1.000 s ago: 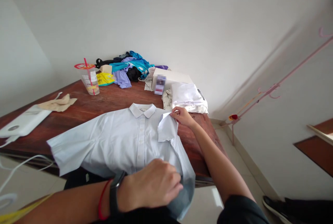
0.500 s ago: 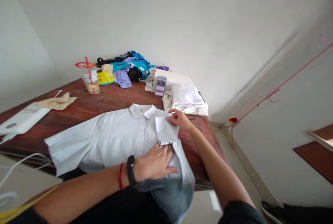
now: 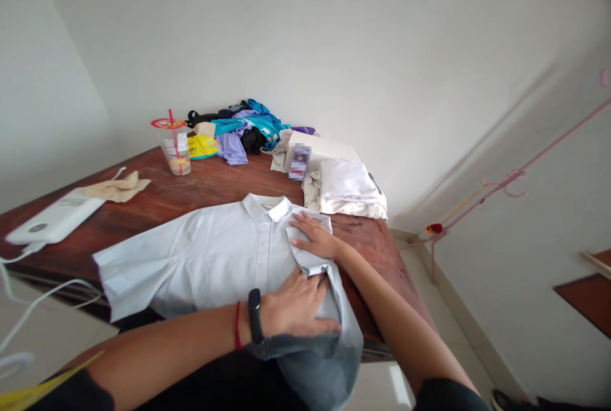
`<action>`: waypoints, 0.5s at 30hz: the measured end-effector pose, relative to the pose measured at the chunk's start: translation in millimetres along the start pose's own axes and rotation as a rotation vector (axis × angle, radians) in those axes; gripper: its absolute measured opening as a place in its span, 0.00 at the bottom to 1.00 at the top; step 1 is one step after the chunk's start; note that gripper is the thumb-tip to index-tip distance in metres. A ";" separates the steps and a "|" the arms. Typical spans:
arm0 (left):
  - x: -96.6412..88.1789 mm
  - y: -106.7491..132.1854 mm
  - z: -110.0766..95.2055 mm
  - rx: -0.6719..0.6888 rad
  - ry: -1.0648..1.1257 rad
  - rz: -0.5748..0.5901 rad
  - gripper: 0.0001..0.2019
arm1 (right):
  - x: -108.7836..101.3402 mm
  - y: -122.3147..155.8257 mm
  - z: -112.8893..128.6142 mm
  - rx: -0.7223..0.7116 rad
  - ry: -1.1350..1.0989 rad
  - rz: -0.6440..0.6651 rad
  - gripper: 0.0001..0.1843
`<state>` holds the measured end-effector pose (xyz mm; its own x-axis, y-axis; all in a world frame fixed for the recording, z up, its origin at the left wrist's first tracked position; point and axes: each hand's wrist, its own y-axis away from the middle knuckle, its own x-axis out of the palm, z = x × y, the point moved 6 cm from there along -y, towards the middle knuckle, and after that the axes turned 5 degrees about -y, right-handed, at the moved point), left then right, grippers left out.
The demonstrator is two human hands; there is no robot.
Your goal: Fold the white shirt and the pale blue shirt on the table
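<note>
A light grey-white collared shirt (image 3: pixel 219 245) lies spread, front up, on the dark wooden table (image 3: pixel 214 179), its lower part hanging over the near edge. The sleeve on the right is folded inward over the chest; the left one stretches out to the side. My left hand (image 3: pixel 300 303), wearing a black band on the wrist, presses on the shirt just below the folded sleeve, fingers spread, some fingertips under its hem. On top of the folded sleeve my right hand (image 3: pixel 317 236) lies flat with its fingers stretched out.
Behind the shirt are a stack of folded white clothes (image 3: pixel 348 185), a white box (image 3: pixel 329 147) and a heap of coloured clothes (image 3: pixel 248 125). A plastic cup with a straw (image 3: pixel 176 150) and a white power bank (image 3: pixel 57 217) with a cable stand left. A pink rack (image 3: pixel 477 198) leans right.
My right hand has gone from pinching near the shoulder to lying flat on the folded sleeve. The left hand stays pressed on the shirt. The whole view has shifted slightly.
</note>
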<state>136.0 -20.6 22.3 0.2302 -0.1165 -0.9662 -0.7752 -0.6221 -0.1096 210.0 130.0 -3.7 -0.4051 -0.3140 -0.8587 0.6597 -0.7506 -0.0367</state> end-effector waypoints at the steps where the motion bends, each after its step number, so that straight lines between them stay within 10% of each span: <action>1: 0.8 1.9 -2.9 0.010 -0.027 0.021 0.39 | 1.6 -0.1 -0.9 0.009 0.016 0.011 0.36; 15: 5.4 11.8 -17.2 0.095 -0.090 -0.030 0.41 | 8.0 -3.1 -6.0 -0.019 0.068 -0.044 0.33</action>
<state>138.1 -41.9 19.8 0.2031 -0.0263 -0.9788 -0.8222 -0.5474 -0.1559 208.5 133.3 -13.6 -0.3902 -0.2406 -0.8887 0.6542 -0.7516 -0.0838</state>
